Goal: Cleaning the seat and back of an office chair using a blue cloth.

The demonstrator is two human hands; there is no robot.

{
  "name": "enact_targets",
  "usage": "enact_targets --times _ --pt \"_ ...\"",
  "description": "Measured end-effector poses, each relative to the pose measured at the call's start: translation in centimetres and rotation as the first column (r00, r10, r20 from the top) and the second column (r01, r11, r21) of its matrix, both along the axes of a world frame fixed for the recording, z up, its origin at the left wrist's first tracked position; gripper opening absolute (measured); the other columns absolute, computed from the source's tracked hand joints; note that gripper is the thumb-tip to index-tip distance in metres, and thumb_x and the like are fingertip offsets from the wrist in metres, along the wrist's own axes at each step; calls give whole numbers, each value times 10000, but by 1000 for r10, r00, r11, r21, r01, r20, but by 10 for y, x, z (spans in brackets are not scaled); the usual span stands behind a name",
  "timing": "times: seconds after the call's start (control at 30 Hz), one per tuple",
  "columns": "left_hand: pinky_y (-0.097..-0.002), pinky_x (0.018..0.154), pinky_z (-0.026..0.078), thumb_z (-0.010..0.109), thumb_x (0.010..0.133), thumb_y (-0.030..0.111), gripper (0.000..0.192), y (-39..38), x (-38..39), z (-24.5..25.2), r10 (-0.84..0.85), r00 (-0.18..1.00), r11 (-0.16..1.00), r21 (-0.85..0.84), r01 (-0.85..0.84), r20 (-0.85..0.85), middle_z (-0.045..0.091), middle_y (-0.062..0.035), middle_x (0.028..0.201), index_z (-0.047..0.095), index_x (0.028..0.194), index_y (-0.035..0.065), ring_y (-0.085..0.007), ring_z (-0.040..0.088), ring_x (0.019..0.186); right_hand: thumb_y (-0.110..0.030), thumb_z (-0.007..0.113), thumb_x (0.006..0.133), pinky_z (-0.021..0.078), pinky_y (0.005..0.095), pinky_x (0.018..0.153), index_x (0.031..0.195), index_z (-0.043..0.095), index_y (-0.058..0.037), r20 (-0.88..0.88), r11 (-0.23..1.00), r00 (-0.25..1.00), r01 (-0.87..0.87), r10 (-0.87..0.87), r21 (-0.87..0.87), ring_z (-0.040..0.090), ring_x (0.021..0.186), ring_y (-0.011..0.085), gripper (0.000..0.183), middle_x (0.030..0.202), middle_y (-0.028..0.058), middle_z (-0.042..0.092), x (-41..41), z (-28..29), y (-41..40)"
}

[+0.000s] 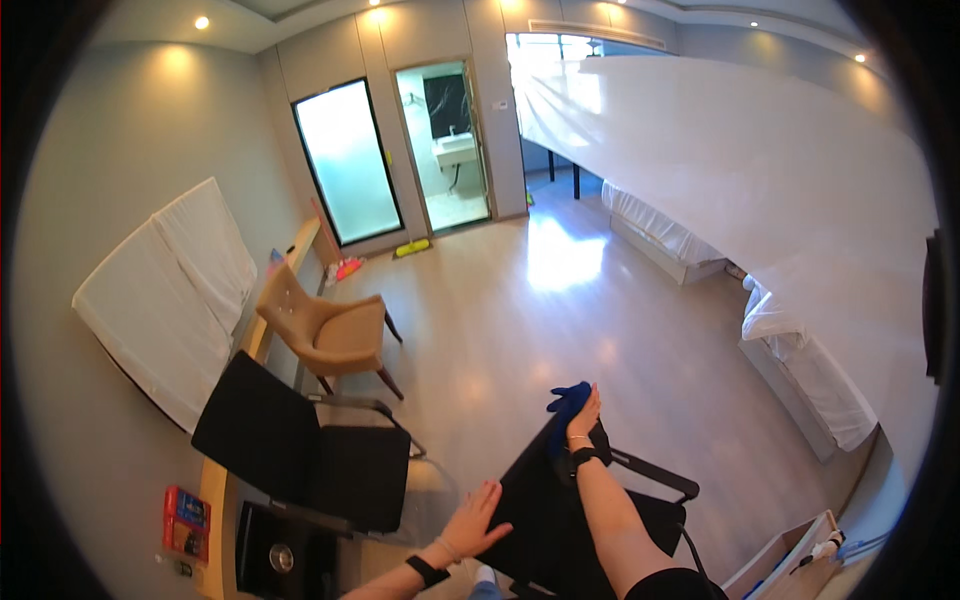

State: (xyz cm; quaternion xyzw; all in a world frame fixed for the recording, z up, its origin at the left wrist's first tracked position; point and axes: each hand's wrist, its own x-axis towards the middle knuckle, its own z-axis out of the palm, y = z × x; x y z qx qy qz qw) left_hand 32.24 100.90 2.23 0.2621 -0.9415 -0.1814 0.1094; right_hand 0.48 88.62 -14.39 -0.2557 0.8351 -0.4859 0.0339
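A black office armchair stands right in front of me, its backrest towards me. My right hand holds a dark blue cloth against the top corner of that backrest, the cloth bunched beside the palm and fingers. My left hand is at the backrest's left edge with its fingers apart and nothing in it; whether it touches the chair I cannot tell. Both wrists wear black bands.
On the left are another black armchair, a tan chair and a wooden ledge bearing a red package. An open drawer juts out at lower right. Plastic-wrapped furniture lines the right. A yellow-green mop lies by the doorway.
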Motion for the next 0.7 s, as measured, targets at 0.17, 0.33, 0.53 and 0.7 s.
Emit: enact_targets --times 0.17,0.33,0.53,0.7 --pt "-502 1084 250 579 873 387 785 4 10 21 -17 999 990 137 22 -33 271 -261 1455 228 1420 -54 -425 290 1334 -6 448 886 307 600 1028 1506 45 -202 -46 996 995 -91 92 24 138 1424 295 765 1564 71 51 100 -39 54" --pt "-534 1089 208 590 848 388 796 -13 -14 32 -57 983 988 -129 80 173 236 -228 1484 242 1428 -32 -400 259 1356 5 426 832 202 649 1049 1494 14 -106 264 923 914 -353 307 150 88 1425 359 788 1541 174 81 196 17 122" --pt "-564 1104 139 532 870 450 789 -11 -17 42 -61 950 947 -282 151 306 194 -177 1516 238 1441 -8 -342 187 1402 -169 488 867 227 576 1070 1474 13 -30 364 697 675 -711 642 90 217 1335 482 783 1438 307 210 263 14 213" --pt "-530 1122 107 534 887 396 775 -21 -11 31 -20 978 978 -198 62 209 165 -201 1522 198 1450 -16 -372 150 1409 -165 492 855 232 586 1051 1471 32 -24 225 797 799 -591 557 123 269 1287 500 781 1416 293 244 256 28 190"
